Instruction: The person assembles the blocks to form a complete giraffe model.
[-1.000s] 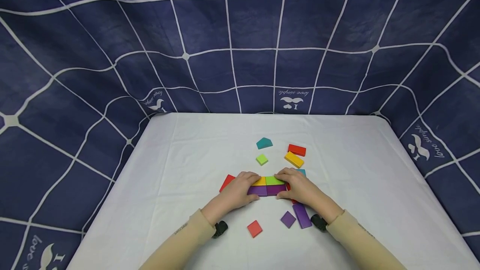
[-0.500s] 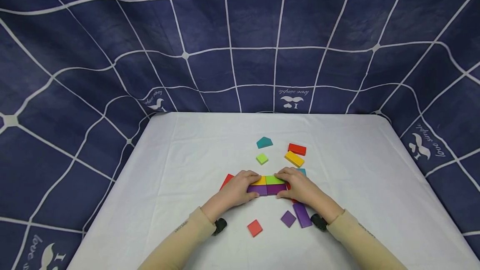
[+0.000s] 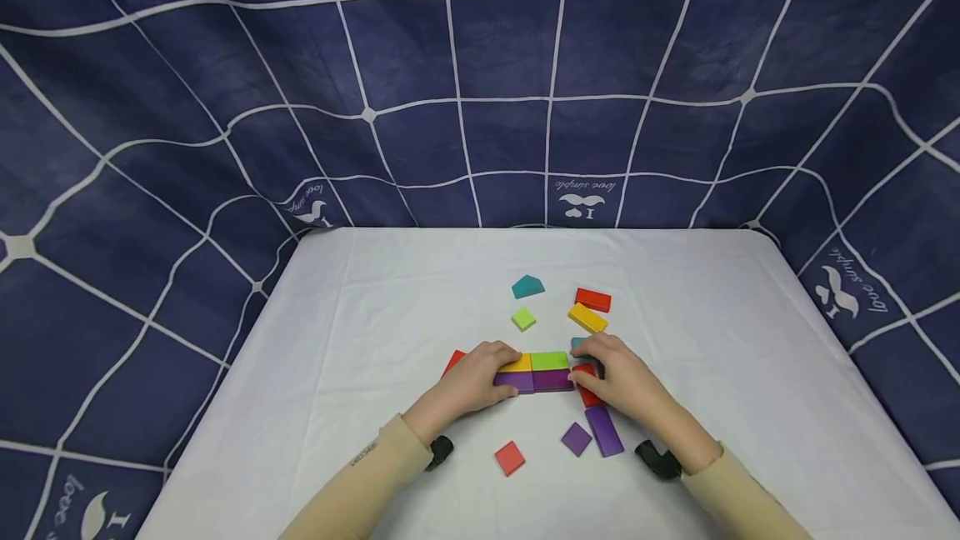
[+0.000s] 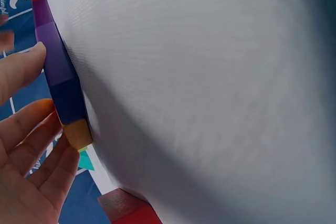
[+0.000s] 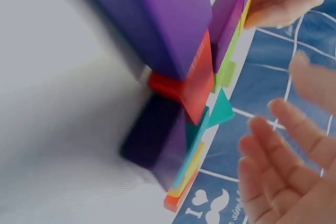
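Note:
In the head view, a small block of four colour patches sits mid-table: yellow (image 3: pixel 517 364) and green (image 3: pixel 550 361) blocks behind, two purple blocks (image 3: pixel 552 380) in front. My left hand (image 3: pixel 471 379) grips the left end, thumb on the left purple block (image 4: pixel 56 56) and fingers at the yellow block (image 4: pixel 77 134). Just off the right end, my right hand (image 3: pixel 628 375) hovers with fingers spread and nothing held. Below its thumb lies a red block (image 3: pixel 590 394); its fingertips overlap a blue block (image 3: pixel 578 343).
Nearer me lie a long purple block (image 3: pixel 603 430), a purple square (image 3: pixel 576 439) and a coral square (image 3: pixel 510 458). Behind are teal (image 3: pixel 528 287), light green (image 3: pixel 523 319), yellow (image 3: pixel 587 317) and red (image 3: pixel 593 300) blocks. Another red block (image 3: pixel 453 361) is partly under my left hand.
My right hand has let go of the right end of the joined blocks and moved right, over the red and blue blocks. My left hand has stayed in place.

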Available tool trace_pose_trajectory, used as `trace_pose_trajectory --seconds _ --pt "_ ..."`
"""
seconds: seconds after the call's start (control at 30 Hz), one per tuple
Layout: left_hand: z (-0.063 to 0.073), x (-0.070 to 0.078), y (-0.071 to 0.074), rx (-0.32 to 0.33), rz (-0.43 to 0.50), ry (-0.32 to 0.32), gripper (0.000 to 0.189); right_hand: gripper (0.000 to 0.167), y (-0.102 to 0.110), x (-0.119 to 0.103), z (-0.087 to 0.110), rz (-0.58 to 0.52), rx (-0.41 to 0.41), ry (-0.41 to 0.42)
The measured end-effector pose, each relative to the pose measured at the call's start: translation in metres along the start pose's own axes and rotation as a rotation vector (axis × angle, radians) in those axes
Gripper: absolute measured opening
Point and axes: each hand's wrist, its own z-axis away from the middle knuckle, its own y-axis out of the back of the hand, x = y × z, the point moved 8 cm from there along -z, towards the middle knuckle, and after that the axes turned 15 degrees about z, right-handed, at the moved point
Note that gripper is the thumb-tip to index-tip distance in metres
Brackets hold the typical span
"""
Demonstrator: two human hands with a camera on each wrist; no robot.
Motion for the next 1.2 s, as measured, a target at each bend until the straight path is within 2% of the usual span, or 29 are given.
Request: trace_pose_trajectory --seconds 0.1,0.17,0.33,0.5,0.8,1.03,1.2 --pt "0.001 0.000 0.001 0.002 0.006 0.005 0.052 0.020 0.000 0.004 0.016 0.012 0.044 -0.049" --pt "0.002 0.000 0.001 0.003 0.010 0.009 0.052 0.019 -0.003 0.008 0.028 0.018 0.035 -0.101" --pt "0.003 0.001 0.000 0.000 0.013 0.010 0.052 0.030 -0.020 0.016 0.053 0.011 -0.082 -0.248" --pt "0.001 -0.001 0.000 0.002 0.010 0.006 0.052 0.041 -0.032 0.019 0.066 -0.001 -0.170 -0.345" --pt "0.001 -0.002 -0.001 -0.004 0.015 0.004 0.053 0.035 -0.038 0.002 0.070 0.011 -0.182 -0.355" --pt "0.000 -0.002 0.000 -0.001 0.016 0.004 0.052 0.039 -0.045 -0.019 0.063 -0.004 -0.176 -0.332" --pt "0.000 -0.002 -0.001 0.003 0.012 0.000 0.052 0.039 -0.046 -0.025 0.059 0.007 -0.162 -0.333"
